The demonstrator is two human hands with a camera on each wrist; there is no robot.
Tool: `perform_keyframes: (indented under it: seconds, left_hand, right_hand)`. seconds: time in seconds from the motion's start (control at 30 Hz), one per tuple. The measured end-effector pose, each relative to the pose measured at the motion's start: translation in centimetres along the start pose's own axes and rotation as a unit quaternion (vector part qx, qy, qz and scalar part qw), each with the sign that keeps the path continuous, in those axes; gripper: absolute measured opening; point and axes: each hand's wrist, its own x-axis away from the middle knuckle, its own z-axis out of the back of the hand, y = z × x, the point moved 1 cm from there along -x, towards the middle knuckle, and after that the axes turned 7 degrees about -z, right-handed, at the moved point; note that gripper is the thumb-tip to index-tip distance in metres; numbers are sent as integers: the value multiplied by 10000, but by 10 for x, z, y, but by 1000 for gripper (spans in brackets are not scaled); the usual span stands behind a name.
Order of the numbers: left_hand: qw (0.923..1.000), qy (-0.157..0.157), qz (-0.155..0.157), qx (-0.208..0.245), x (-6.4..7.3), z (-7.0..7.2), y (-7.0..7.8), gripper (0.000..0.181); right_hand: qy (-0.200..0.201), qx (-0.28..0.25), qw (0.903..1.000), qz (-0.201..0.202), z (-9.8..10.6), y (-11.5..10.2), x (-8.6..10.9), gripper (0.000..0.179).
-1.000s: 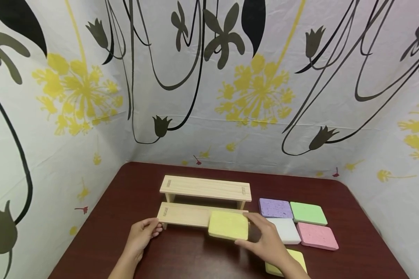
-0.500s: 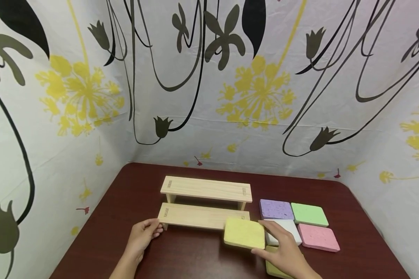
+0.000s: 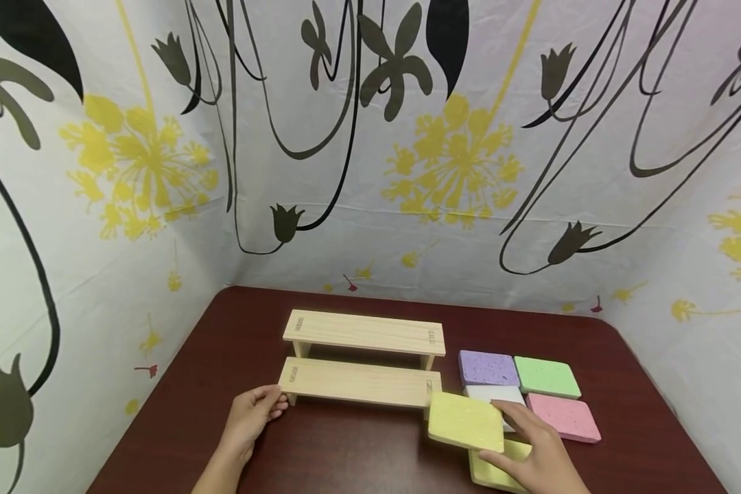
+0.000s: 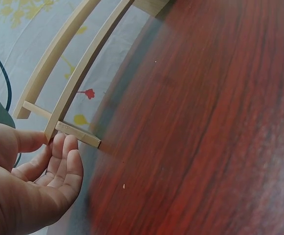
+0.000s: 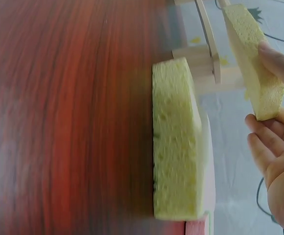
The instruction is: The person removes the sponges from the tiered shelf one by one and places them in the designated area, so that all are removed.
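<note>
My right hand [image 3: 540, 446] holds a yellow sponge [image 3: 466, 420] by its right edge, thumb on the near side and fingers on the far side. The right wrist view shows this held sponge [image 5: 254, 63] raised above the table, beside a second yellow sponge [image 5: 176, 142] lying flat. From the head, that lower sponge [image 3: 494, 473] is partly covered by the held one and the hand. My left hand [image 3: 254, 417] pinches the front left corner of the nearer wooden riser [image 3: 361, 382]; in the left wrist view the thumb and fingers [image 4: 58, 147] meet at the board's end.
Behind the nearer riser stands a taller wooden one [image 3: 364, 331]. To the right lie a purple sponge [image 3: 488, 368], a green sponge [image 3: 547, 377], a pink sponge [image 3: 565, 417] and a partly hidden white sponge [image 3: 490, 393]. Patterned curtains [image 3: 346, 261] enclose the dark red table [image 3: 339, 453].
My right hand has carried the yellow sponge rightward and nearer, from over the front riser's right end toward the other yellow sponge. My left hand keeps its pinch on the riser's corner.
</note>
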Motion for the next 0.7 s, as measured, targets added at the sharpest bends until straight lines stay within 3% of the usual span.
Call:
perform_keyframes:
  seconds: [0.23, 0.7]
  left_hand:
    - [10000, 13, 42, -5, 0, 0, -1, 34]
    - [10000, -3, 96, 15, -1, 1, -1, 35]
  right_hand:
    - [-139, -515, 9985, -150, 12, 10, 7, 77]
    - [-283, 115, 9979, -575, 28, 30, 20, 77]
